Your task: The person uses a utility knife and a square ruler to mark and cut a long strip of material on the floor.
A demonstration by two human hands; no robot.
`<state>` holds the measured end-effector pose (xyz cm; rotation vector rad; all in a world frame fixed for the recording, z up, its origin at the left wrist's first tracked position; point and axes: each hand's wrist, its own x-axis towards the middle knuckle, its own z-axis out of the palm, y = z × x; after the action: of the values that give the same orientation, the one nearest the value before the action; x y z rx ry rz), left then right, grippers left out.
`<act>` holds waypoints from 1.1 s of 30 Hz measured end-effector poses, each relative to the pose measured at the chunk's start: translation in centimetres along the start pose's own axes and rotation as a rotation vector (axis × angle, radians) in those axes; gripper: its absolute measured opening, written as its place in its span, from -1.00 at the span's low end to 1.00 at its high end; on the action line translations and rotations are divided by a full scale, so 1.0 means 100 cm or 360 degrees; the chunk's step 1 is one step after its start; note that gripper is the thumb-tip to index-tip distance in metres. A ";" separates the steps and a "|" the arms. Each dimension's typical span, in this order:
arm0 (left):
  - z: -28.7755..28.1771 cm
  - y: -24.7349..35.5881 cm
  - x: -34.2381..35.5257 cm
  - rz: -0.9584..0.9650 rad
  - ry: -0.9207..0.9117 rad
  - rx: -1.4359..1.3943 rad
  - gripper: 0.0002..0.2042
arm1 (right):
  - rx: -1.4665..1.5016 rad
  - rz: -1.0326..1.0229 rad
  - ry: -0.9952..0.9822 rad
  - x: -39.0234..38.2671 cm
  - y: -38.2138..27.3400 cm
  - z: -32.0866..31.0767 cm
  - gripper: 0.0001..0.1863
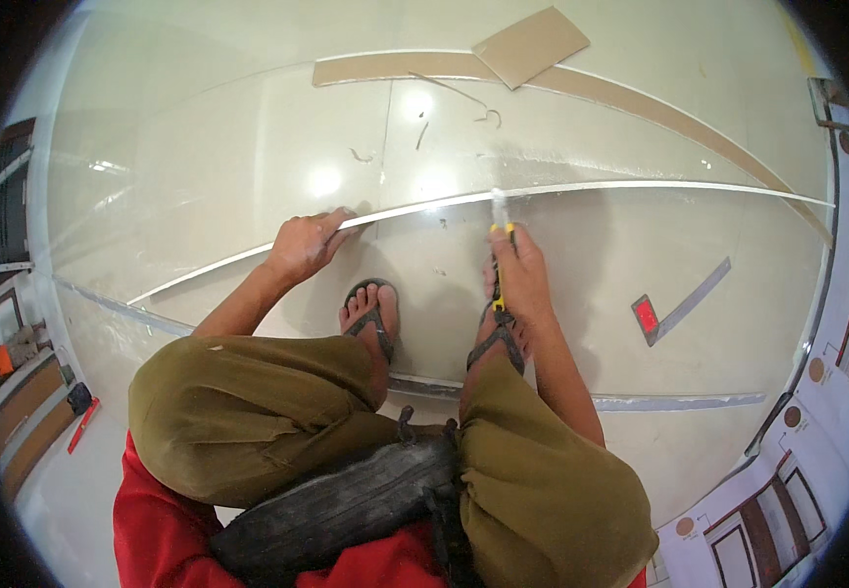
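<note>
A long, thin white strip (424, 205) stretches across in front of me, standing off the floor. My left hand (305, 245) is closed on it left of the middle, fingers over its edge. In my right hand (524, 269) is a yellow-and-black utility knife (500, 284), gripped by the handle. Its front end meets the strip and is smeared by motion, so the blade itself cannot be made out. Thin curled shavings (492, 116) lie on the floor beyond the strip.
A brown strip (640, 96) lies farther off, with a brown rectangular piece (530, 47) across it. A try square (684, 302) with a red patch rests at right. Printed panels (797, 461) line the right side. A red tool (82, 425) lies at lower left. My sandalled feet (373, 312) are close to the strip.
</note>
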<state>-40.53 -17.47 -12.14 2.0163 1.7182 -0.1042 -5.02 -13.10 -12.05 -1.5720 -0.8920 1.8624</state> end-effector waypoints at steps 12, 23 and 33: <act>-0.002 -0.003 0.002 -0.0003 -0.0063 0.0060 -0.72 | 0.0139 -0.0057 0.0074 0.014 -0.006 -0.017 -0.67; -0.005 0.001 0.002 0.0024 -0.0033 0.0013 -0.73 | 0.0421 -0.0012 0.0230 0.018 -0.006 -0.021 -0.68; -0.002 -0.001 -0.001 0.0014 -0.0029 0.0002 -0.74 | 0.0085 0.0006 0.0154 0.010 -0.008 0.007 -0.67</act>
<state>-40.71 -17.44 -11.95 2.0177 1.6984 -0.1203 -5.91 -11.96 -12.02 -1.6171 -0.7908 1.7817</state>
